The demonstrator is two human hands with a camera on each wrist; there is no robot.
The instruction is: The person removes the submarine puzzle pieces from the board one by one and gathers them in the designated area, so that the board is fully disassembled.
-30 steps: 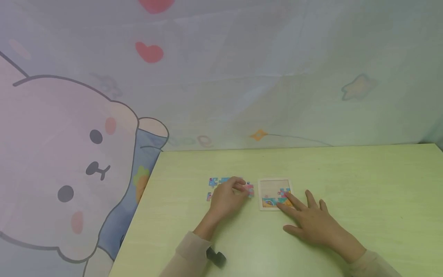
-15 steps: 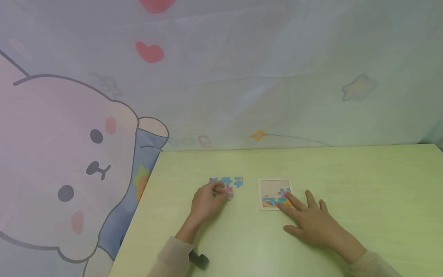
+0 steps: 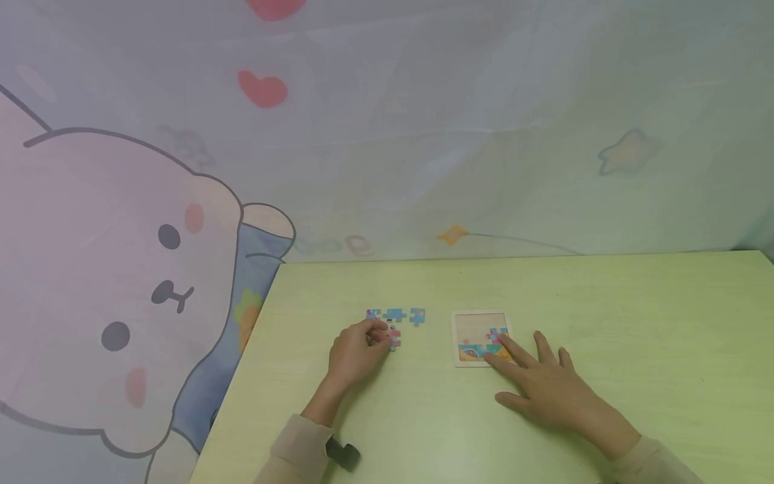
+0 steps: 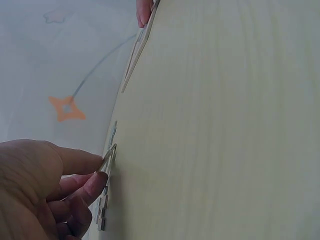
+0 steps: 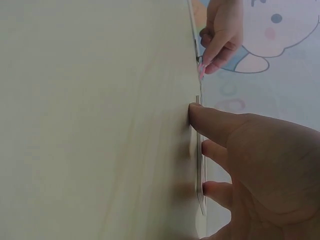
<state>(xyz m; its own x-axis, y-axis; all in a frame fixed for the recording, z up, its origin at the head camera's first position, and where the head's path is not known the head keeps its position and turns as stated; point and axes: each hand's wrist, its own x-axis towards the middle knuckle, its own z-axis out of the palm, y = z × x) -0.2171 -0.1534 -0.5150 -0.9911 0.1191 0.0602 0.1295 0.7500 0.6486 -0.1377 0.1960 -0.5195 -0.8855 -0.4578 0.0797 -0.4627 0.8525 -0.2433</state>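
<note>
My left hand (image 3: 357,355) pinches a pink and blue jigsaw piece (image 3: 395,339) between thumb and fingers. In the left wrist view the held piece (image 4: 108,157) is tilted, with other pieces by it on the table. Behind that hand, blue jigsaw pieces (image 3: 395,315) lie in a row, partly covered at the left. To the right is a square wooden puzzle tray (image 3: 454,339); joined pieces (image 3: 469,353) fill its lower part, and a pink and blue piece (image 3: 497,335) lies above them at the right. My right hand (image 3: 544,388) is spread, fingertips resting on the tray's lower right.
Both hands work over a pale yellow-green table (image 3: 653,323). A cloth backdrop (image 3: 423,134) with a cartoon animal (image 3: 145,289) hangs behind and to the left. A dark strap end (image 3: 342,454) sticks out from the left sleeve.
My left hand has moved left with the pinched piece, from near the tray to the loose pieces, uncovering some of the blue ones. The right hand stays on the tray.
</note>
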